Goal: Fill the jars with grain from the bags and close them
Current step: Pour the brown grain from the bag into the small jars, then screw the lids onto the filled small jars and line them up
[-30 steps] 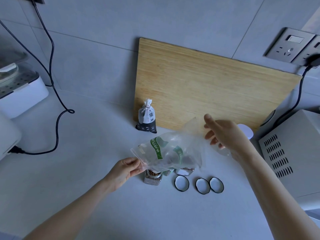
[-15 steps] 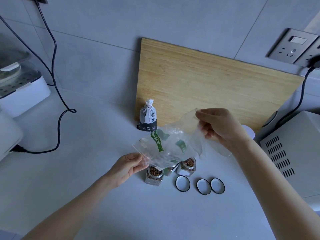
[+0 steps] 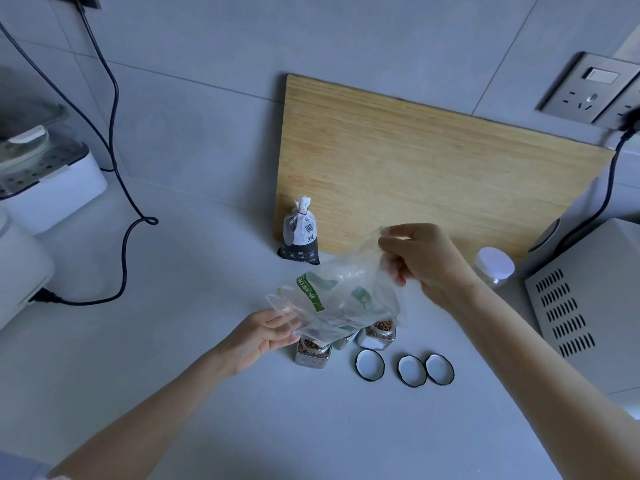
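A clear plastic bag (image 3: pixel 341 299) with a green label hangs slack and looks empty above the jars. My left hand (image 3: pixel 263 336) pinches its lower left edge and my right hand (image 3: pixel 420 263) pinches its upper right corner. Under the bag stand three small square glass jars holding brown grain: the left jar (image 3: pixel 312 351), a middle jar (image 3: pixel 344 341) mostly hidden, and the right jar (image 3: pixel 379 332). Three round lids lie upside down in front of them: the left lid (image 3: pixel 370 364), the middle lid (image 3: pixel 411 370) and the right lid (image 3: pixel 440 368). A small tied black-and-white grain bag (image 3: pixel 299 235) stands behind.
A bamboo cutting board (image 3: pixel 433 181) leans on the tiled wall. A clear jar with a white cap (image 3: pixel 494 266) stands by a grey vented appliance (image 3: pixel 588 306) at right. White appliances (image 3: pixel 41 178) and a black cable (image 3: pixel 121 237) occupy the left.
My right hand rose from beside the bag and took its upper right corner. The bag lifted and stretched between both hands, uncovering the right jar.
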Demonstrator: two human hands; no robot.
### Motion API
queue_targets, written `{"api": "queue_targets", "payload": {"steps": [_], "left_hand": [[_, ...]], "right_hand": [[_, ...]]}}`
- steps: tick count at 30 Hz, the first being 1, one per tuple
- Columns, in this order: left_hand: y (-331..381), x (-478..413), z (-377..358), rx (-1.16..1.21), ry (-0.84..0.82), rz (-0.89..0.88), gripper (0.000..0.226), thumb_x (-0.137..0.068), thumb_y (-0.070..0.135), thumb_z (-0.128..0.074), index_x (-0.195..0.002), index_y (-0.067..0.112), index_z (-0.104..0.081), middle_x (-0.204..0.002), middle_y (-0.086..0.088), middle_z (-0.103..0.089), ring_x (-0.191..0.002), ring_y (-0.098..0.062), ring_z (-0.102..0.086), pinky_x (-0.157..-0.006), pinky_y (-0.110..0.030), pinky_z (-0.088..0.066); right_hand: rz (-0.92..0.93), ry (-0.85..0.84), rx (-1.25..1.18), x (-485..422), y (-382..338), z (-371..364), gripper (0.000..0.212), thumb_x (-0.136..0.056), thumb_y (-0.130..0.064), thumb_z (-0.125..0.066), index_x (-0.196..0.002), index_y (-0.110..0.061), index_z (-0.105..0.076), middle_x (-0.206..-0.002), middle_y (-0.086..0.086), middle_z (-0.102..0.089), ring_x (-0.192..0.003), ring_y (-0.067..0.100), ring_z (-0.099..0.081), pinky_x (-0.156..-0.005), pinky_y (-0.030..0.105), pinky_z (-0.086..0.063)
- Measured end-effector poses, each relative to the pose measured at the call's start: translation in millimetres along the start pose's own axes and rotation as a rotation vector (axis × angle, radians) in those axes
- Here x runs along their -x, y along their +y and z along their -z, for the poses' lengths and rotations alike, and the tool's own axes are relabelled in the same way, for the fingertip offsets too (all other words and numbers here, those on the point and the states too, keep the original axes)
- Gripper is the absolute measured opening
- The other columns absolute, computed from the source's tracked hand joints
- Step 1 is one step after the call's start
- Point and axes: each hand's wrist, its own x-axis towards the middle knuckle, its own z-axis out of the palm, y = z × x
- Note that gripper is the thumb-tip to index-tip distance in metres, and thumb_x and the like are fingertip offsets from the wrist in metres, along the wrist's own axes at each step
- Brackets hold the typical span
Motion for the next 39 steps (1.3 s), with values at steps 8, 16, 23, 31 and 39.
{"api": "queue_targets", "payload": {"steps": [8, 16, 23, 31, 39], "left_hand": [[8.9, 7.2, -9.4, -0.09, 0.028, 0.004, 0.052, -0.079, -0.017, -0.056, -0.122, 0.012, -0.05, -0.116, -0.019, -0.065, -0.109, -0.025, -0.063, -0.089, -0.031, -0.054], [38.0, 15.0, -25.0, -0.187, 0.139, -0.11, 0.01, -0.081, -0.01, -0.06, -0.081, -0.001, -0.059, -0.076, -0.014, -0.063, -0.073, -0.026, -0.069, -0.075, -0.029, -0.059], [73.0, 35.7, -28.9, -0.275, 0.228, -0.153, 0.012, -0.078, -0.01, -0.062, -0.073, 0.001, -0.06, -0.063, -0.007, -0.065, -0.059, -0.021, -0.067, -0.063, -0.025, -0.058], [107.8, 91.7, -8.7, -0.297, 0.556, -0.213, 0.01, -0.079, -0.007, -0.064, -0.076, 0.003, -0.063, -0.061, -0.009, -0.066, -0.05, -0.013, -0.062, -0.05, -0.023, -0.055], [104.9, 123.7, 21.1, -0.344, 0.904, -0.273, 0.014, -0.075, -0.006, -0.067, -0.068, 0.004, -0.061, -0.062, -0.012, -0.06, -0.042, -0.012, -0.056, -0.043, -0.019, -0.052]], "right_hand": [[0.0, 0.024, -0.034, -4.5, -0.5, 11.4, 0.011, -0.091, 0.002, -0.052, -0.086, -0.003, -0.061, -0.04, 0.002, -0.054, -0.031, 0.011, -0.041, -0.033, 0.017, -0.033], [-0.165, 0.151, -0.149, -21.1, 14.2, 49.1, 0.02, -0.093, -0.01, -0.054, -0.078, 0.003, -0.059, -0.04, 0.003, -0.051, -0.033, 0.011, -0.045, -0.037, 0.016, -0.038], [-0.269, 0.159, -0.078, -28.8, 31.5, 59.7, 0.017, -0.097, -0.022, -0.047, -0.087, -0.011, -0.054, -0.058, 0.007, -0.062, -0.039, 0.011, -0.053, -0.042, 0.023, -0.044], [-0.242, 0.042, -0.016, -45.9, 36.0, 35.8, 0.018, -0.098, -0.023, -0.048, -0.109, -0.01, -0.052, -0.071, 0.011, -0.06, -0.056, 0.018, -0.052, -0.049, 0.027, -0.041], [-0.181, -0.163, 0.073, -52.9, 41.3, -14.2, 0.017, -0.096, -0.019, -0.052, -0.109, -0.009, -0.057, -0.07, 0.012, -0.063, -0.055, 0.019, -0.054, -0.05, 0.027, -0.041]]}}
